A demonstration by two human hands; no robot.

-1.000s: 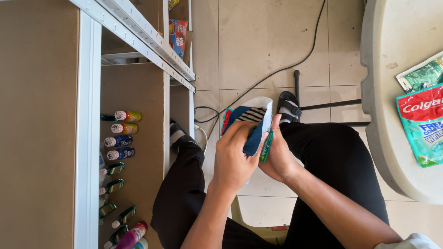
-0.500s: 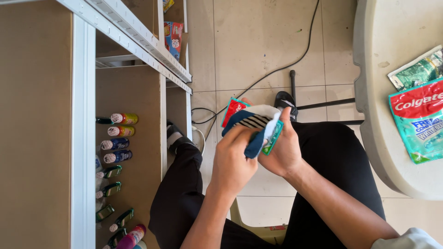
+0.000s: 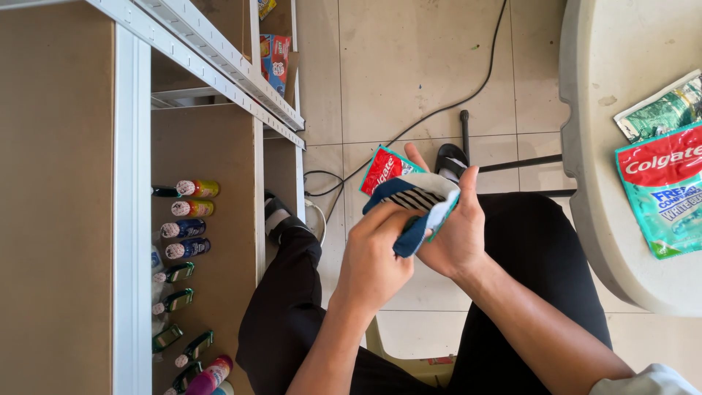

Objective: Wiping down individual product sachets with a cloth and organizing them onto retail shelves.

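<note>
Both hands pinch things: left hand (image 3: pixel 376 252) grips one soft striped blue cloth (image 3: pixel 411 208), right hand (image 3: pixel 457 223) one flat red-and-teal sachet (image 3: pixel 384 170); two glossy sachets (image 3: pixel 662 183) on the table (image 3: pixel 592 110)

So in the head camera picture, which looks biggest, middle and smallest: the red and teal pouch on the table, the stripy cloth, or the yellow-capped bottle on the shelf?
1. red and teal pouch, though its right side is cut off
2. stripy cloth, closer to the camera, so partly a guess
3. yellow-capped bottle

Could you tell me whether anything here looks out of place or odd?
Little stands out. A black cable trails loose across the floor tiles, and a packet overhangs the table edge. The left hand and right hand hold a cloth against a red packet.
</note>
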